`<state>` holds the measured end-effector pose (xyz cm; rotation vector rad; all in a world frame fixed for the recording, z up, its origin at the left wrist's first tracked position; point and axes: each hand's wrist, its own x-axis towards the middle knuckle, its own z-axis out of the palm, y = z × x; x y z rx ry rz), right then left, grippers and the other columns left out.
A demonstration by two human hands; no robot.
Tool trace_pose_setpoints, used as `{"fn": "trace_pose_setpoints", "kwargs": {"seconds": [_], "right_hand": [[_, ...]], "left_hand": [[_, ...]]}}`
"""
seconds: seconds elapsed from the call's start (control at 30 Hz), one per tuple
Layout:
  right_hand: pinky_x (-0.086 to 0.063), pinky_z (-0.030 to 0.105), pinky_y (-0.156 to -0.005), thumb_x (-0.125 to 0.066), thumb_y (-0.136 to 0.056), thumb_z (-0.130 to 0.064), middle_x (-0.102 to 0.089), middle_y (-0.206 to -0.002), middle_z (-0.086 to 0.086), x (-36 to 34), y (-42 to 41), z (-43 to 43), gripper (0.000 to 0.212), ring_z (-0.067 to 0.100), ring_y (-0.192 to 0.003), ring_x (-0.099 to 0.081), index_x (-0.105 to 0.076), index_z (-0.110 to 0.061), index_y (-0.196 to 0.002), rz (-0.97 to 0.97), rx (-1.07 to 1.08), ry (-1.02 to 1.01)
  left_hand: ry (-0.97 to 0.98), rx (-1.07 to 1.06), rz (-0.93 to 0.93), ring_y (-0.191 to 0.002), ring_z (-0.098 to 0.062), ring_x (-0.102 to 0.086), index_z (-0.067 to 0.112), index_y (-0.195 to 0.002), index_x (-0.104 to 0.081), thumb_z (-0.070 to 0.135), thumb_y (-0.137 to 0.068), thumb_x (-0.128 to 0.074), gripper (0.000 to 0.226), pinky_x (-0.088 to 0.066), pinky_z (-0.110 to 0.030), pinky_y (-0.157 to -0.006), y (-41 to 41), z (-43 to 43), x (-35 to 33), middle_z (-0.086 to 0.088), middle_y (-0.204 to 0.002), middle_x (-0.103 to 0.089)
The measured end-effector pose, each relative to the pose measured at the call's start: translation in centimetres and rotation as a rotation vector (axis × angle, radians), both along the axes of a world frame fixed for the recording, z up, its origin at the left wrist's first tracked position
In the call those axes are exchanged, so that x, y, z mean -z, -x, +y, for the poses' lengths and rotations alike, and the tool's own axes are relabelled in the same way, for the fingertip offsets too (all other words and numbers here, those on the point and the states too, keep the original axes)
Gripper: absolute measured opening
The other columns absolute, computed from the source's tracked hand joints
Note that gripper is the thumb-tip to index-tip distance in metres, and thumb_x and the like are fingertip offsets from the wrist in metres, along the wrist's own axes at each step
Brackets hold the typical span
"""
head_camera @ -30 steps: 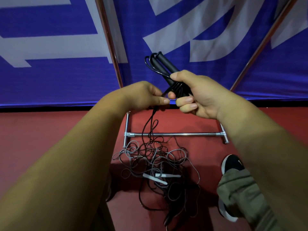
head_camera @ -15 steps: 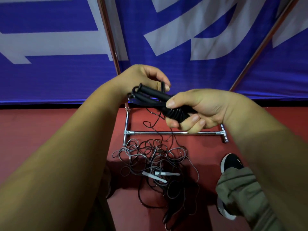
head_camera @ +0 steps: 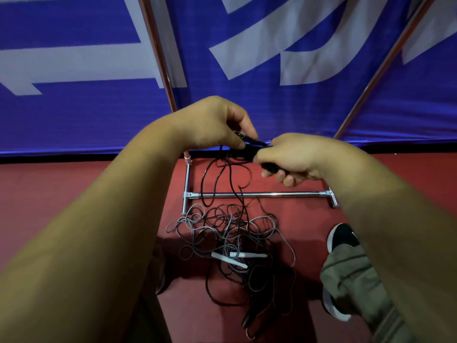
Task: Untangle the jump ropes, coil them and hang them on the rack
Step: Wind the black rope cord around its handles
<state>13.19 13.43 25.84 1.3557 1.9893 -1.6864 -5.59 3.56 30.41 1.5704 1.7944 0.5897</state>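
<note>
Both hands meet at chest height over a black jump rope [head_camera: 249, 151]. My right hand [head_camera: 294, 158] is closed around its two black handles, held about level. My left hand [head_camera: 215, 122] pinches the rope's thin cord beside the handles. Loose black loops [head_camera: 222, 179] hang from the hands down to a tangled heap of grey and black ropes [head_camera: 230, 233] on the red floor. Two white handles [head_camera: 237, 257] lie in that heap. The chrome rack base [head_camera: 259, 194] stands behind the heap, its uprights rising left [head_camera: 158, 53] and right [head_camera: 385, 63].
A blue banner with white lettering [head_camera: 284, 102] hangs right behind the rack. My right foot in a black shoe [head_camera: 342, 237] and olive trouser leg [head_camera: 351, 280] stand right of the heap. Another black handle [head_camera: 252, 315] lies near the bottom.
The handles have tipped from upright to level and come lower. My left hand went up around them and now pinches the cord close beside my right hand.
</note>
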Motion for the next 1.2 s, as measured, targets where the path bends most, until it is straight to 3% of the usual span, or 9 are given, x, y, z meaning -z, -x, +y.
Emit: {"fn": "trace_pose_setpoints", "kwargs": {"seconds": [0.1, 0.27, 0.37, 0.47, 0.6, 0.77, 0.97, 1.07, 1.2], "right_hand": [[-0.04, 0.021, -0.046, -0.064, -0.096, -0.025, -0.068, -0.083, 0.008, 0.4, 0.2, 0.4, 0.018, 0.012, -0.047, -0.043, -0.064, -0.007, -0.094, 0.065, 0.116, -0.096], [-0.038, 0.022, -0.045, -0.065, -0.096, -0.023, -0.063, -0.082, 0.008, -0.2, 0.8, 0.2, 0.012, 0.012, -0.047, -0.039, -0.062, -0.011, -0.097, 0.245, 0.279, -0.102], [-0.035, 0.024, -0.045, -0.074, -0.097, -0.031, -0.06, -0.085, 0.008, -0.7, 1.0, -0.1, 0.022, 0.01, -0.048, -0.037, -0.063, -0.012, -0.102, 0.355, 0.287, -0.04], [-0.035, 0.026, -0.048, -0.079, -0.093, -0.052, -0.059, -0.087, 0.006, -1.3, 1.2, -0.5, 0.044, 0.009, -0.052, -0.035, -0.065, -0.012, -0.106, 0.45, 0.303, -0.002], [-0.046, 0.033, -0.054, -0.064, -0.094, -0.072, -0.065, -0.089, 0.009, -1.7, 1.4, -0.4, 0.064, 0.015, -0.055, -0.042, -0.066, -0.01, -0.111, 0.475, 0.401, 0.007], [-0.061, 0.04, -0.067, -0.067, -0.097, -0.063, -0.07, -0.081, 0.007, -1.7, 1.5, -0.4, 0.066, 0.019, -0.064, -0.063, -0.067, -0.003, -0.126, 0.495, 0.382, -0.001], [-0.049, 0.032, -0.054, -0.076, -0.094, -0.047, -0.067, -0.076, 0.009, -2.1, 1.6, -0.6, 0.056, 0.019, -0.058, -0.057, -0.066, -0.003, -0.127, 0.56, 0.489, 0.056], [-0.043, 0.03, -0.05, -0.08, -0.092, -0.044, -0.065, -0.078, 0.011, -2.5, 1.3, -0.5, 0.048, 0.018, -0.057, -0.052, -0.068, -0.006, -0.119, 0.599, 0.519, 0.084], [-0.037, 0.028, -0.049, -0.077, -0.094, -0.041, -0.063, -0.083, 0.013, -3.0, 1.2, -0.5, 0.041, 0.016, -0.055, -0.048, -0.069, -0.008, -0.116, 0.644, 0.529, 0.112]], "left_hand": [[0.005, -0.003, 0.031, -0.089, -0.006, -0.072, 0.032, -0.105, -0.08, 0.007, -0.085, -0.083, 0.032, -0.056, -0.019, -0.084, -0.1, 0.1, 0.2, 0.009, -0.097, -0.078], [0.018, -0.136, 0.271, -0.062, -0.001, -0.066, 0.029, -0.104, -0.074, 0.024, -0.088, -0.082, 0.018, -0.045, -0.016, -0.054, -0.5, 0.4, 0.9, 0.008, -0.081, -0.074], [0.066, -0.197, 0.146, -0.059, -0.015, -0.074, 0.012, -0.101, -0.071, 0.013, -0.101, -0.06, 0.01, -0.052, -0.022, -0.048, -1.3, 0.4, 1.5, -0.007, -0.079, -0.078], [0.106, -0.212, -0.025, -0.07, -0.025, -0.079, 0.007, -0.106, -0.068, 0.01, -0.107, -0.051, 0.017, -0.057, -0.026, -0.052, -1.6, 0.0, 1.2, -0.012, -0.087, -0.08], [0.041, -0.146, -0.061, -0.08, -0.015, -0.078, 0.021, -0.1, -0.078, 0.031, -0.101, -0.071, 0.012, -0.064, -0.032, -0.075, -0.6, -0.1, 0.7, 0.0, -0.09, -0.08], [0.043, -0.118, 0.053, -0.074, -0.003, -0.067, 0.025, -0.087, -0.081, 0.043, -0.087, -0.084, 0.019, -0.054, -0.033, -0.08, -0.7, -0.1, 0.6, 0.008, -0.079, -0.078], [0.062, -0.169, -0.049, -0.088, -0.021, -0.077, 0.017, -0.081, -0.078, 0.047, -0.089, -0.08, 0.031, -0.061, -0.041, -0.096, -0.8, -0.3, 0.6, -0.001, -0.08, -0.08], [0.04, -0.159, -0.149, -0.083, -0.023, -0.077, 0.013, -0.092, -0.079, 0.05, -0.092, -0.075, 0.037, -0.063, -0.035, -0.092, -0.7, -0.4, 0.6, -0.006, -0.089, -0.08], [0.023, -0.206, -0.24, -0.066, -0.016, -0.05, 0.025, -0.102, -0.08, 0.073, -0.093, -0.06, 0.052, -0.047, -0.031, -0.069, -1.1, -0.4, 0.4, 0.001, -0.083, -0.071]]}}
